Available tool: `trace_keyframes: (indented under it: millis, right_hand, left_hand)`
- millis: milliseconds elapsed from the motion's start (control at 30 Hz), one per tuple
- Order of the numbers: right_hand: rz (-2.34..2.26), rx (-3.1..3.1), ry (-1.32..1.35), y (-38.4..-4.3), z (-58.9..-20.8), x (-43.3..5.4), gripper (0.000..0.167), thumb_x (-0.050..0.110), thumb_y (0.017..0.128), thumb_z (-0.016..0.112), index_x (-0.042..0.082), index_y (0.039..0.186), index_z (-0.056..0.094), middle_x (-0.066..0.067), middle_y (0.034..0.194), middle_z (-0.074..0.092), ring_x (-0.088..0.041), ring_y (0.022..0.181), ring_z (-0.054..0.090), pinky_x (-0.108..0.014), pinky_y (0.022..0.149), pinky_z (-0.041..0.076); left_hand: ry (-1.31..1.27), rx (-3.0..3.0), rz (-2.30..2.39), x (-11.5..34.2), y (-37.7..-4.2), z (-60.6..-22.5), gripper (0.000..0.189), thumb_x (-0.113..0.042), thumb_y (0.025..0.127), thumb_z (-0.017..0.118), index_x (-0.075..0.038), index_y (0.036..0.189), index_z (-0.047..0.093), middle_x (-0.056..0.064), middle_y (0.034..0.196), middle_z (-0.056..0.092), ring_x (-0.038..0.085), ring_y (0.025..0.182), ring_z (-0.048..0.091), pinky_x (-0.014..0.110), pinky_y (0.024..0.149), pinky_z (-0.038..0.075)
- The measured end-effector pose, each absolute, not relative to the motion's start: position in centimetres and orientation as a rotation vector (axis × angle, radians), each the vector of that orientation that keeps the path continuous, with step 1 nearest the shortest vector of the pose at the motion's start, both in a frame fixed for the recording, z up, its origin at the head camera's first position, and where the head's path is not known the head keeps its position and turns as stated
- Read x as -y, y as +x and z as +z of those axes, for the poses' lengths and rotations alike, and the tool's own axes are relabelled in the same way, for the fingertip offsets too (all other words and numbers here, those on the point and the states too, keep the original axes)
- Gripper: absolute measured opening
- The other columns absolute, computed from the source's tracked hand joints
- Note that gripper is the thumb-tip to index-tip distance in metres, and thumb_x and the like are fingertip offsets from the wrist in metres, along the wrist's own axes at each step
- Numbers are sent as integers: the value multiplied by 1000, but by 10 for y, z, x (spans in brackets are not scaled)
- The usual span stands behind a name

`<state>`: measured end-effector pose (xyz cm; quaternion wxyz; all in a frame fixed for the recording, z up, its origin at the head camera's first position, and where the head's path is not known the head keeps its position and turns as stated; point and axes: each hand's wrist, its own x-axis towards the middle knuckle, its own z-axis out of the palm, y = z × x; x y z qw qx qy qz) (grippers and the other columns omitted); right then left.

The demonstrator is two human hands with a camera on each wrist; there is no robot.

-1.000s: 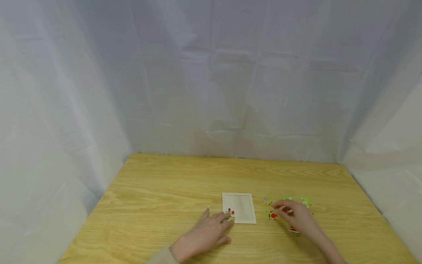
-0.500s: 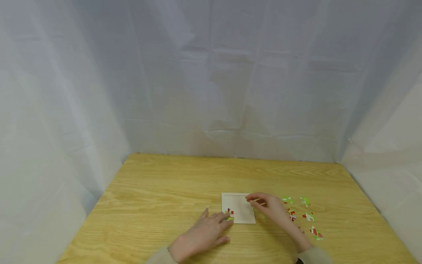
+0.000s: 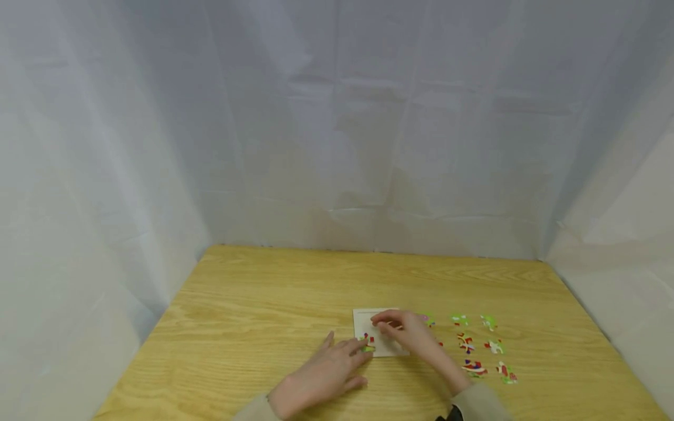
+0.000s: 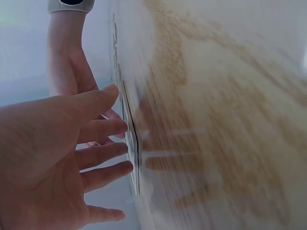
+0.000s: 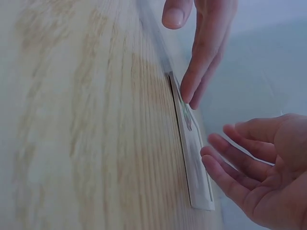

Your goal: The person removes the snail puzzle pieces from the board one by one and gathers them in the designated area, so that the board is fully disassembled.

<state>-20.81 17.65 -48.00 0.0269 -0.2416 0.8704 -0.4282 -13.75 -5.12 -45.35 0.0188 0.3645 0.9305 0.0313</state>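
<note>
A shallow pale wooden puzzle tray (image 3: pixel 388 346) lies in front of me, with one colourful jigsaw piece (image 3: pixel 367 340) in its near left corner. My left hand (image 3: pixel 330 369) rests its outstretched fingertips on that piece and the tray's left edge, partly covering the piece. Just above the tray's right half hovers my right hand (image 3: pixel 412 334), fingers loosely bent. In the right wrist view, nothing shows between the right hand's (image 5: pixel 268 167) fingers. The left wrist view shows the left hand (image 4: pixel 57 148) spread beside the tray's thin edge.
Right of the tray, several loose jigsaw pieces (image 3: pixel 466 343) lie in rough rows; my right hand and wrist partly cover the nearest ones. The wood-grain table (image 3: pixel 253 310) is bounded by white sheeting (image 3: pixel 337 146) at the back and both sides.
My right hand has moved left from over the loose pieces to above the tray, uncovering most of those pieces. The left hand has stayed on the tray's near left corner.
</note>
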Motion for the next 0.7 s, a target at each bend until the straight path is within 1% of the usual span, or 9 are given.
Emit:
trace_keyframes:
  millis: [100, 233, 500, 700]
  right_hand:
    - [-1302, -2700, -743, -208, -481, -172, 20, 18, 100, 64, 10, 115, 75, -6, 111, 76, -20, 93, 71, -25, 78, 56]
    - [-1279, -2715, -750, -208, -482, -168, 19, 19, 100, 64, 11, 113, 76, -5, 110, 76, -20, 93, 71, -24, 77, 55]
    - [-1255, -2700, -722, -206, -484, -163, 18, 18, 100, 65, 10, 112, 76, -5, 109, 76, -21, 93, 70, -30, 79, 58]
    - [-1264, -2700, -762, -205, -486, -160, 17, 16, 98, 67, 10, 111, 76, -3, 103, 77, -18, 88, 70, -25, 75, 56]
  left_hand:
    - [1133, -2910, 85, 52, -137, -454, 51, -48, 97, 61, -22, 141, 60, 1, 154, 48, 25, 138, 50, 65, 109, 39]
    - [1100, -2924, 69, 55, -136, -453, 51, -48, 97, 62, -22, 141, 60, 3, 153, 50, 26, 139, 49, 65, 110, 38]
    - [1071, -2912, 58, 64, -132, -452, 54, -48, 97, 61, -20, 143, 58, 3, 151, 52, 27, 139, 49, 65, 110, 38]
    - [1073, -2887, 62, 66, -132, -452, 55, -48, 98, 59, -20, 145, 56, 2, 153, 50, 27, 139, 49, 64, 110, 39]
